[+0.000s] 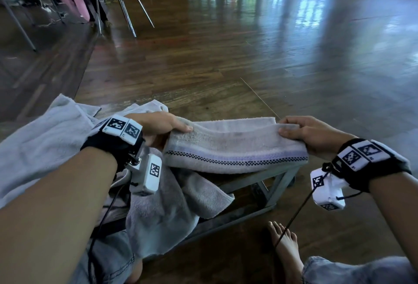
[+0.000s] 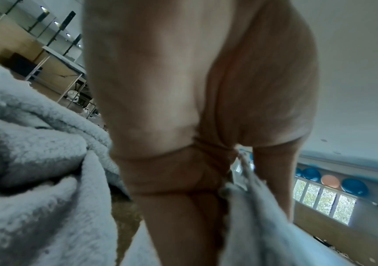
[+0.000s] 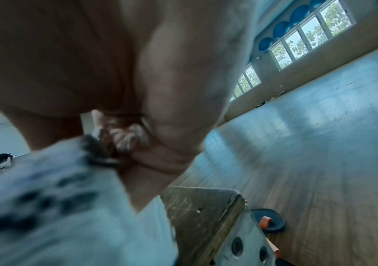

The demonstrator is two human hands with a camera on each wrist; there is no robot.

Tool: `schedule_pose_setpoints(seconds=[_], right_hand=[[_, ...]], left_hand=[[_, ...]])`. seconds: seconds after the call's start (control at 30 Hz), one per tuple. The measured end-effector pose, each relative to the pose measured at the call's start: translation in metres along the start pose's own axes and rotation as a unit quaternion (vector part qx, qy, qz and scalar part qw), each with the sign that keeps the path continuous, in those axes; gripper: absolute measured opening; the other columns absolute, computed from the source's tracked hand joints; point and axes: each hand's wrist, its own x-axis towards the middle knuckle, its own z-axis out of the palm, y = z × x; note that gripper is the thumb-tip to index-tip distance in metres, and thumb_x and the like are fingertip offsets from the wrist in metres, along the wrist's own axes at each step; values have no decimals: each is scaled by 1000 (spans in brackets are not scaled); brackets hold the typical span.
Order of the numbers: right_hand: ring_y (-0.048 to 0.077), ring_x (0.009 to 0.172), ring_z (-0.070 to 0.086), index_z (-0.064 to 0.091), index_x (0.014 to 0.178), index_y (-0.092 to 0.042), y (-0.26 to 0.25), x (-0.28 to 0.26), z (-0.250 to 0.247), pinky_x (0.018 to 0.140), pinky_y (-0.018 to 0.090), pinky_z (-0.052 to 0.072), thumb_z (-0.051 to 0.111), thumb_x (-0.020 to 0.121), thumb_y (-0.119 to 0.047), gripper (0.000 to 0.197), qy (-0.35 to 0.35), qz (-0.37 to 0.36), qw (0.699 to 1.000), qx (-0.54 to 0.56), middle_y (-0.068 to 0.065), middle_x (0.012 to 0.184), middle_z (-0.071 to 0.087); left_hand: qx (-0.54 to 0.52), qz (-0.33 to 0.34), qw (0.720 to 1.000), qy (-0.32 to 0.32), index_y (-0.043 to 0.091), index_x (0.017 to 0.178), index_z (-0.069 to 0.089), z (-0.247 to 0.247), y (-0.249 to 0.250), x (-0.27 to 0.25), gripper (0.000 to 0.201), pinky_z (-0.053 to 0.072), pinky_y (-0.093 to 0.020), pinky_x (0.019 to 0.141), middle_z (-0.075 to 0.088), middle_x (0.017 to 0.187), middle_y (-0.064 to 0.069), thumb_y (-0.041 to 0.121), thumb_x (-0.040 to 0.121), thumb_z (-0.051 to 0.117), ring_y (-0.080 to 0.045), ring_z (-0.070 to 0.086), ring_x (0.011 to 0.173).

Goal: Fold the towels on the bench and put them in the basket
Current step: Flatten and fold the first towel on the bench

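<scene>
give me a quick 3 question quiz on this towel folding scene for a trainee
1. True or false: the striped towel lies flat on the floor.
2. Which hands hold the striped towel? A) left only B) right only C) both
3. Fill in: the unfolded grey towels lie heaped on the ____ side of the bench.

Key
1. False: it is stretched above the bench.
2. C: the left hand and right hand each pinch one end.
3. Left.
</scene>
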Motion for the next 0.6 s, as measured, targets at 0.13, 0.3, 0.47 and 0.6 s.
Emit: schedule_pose_setpoints(seconds=[0.13,0.3,0.47,0.6], right_hand=[[25,70,67,74,79,-20,5,4,0,63,35,55,70,90,-26,13,-3,46,999,-8,11,81,69],[18,57,65,71,91,-12,7,21,-1,56,36,57,66,96,-24,14,143,-1,984,-110,0,65,69],[21,82,72,74,85,-19,7,41,-2,81,39,58,76,88,-22,5,238,-37,956,-166,6,88,76],[19,87,66,75,81,-20,7,50,4,78,31,50,80,85,-25,8,277,-33,928,-248,1,83,71]], left_hand=[[27,-55,998,-11,0,116,60,-4,-2,-1,31,57,-47,82,70,99,-18,25,98,56,-34,68,92],[24,-16,993,117,7,99,55,-10,-4,15,17,55,-32,54,63,84,-10,18,93,66,-23,64,71],[112,41,960,252,-4,91,72,-12,-6,35,31,56,-51,90,72,99,-21,25,81,80,-37,69,97],[173,31,944,280,-2,90,73,-9,-10,48,29,59,-51,82,73,93,-21,23,78,81,-36,70,90]])
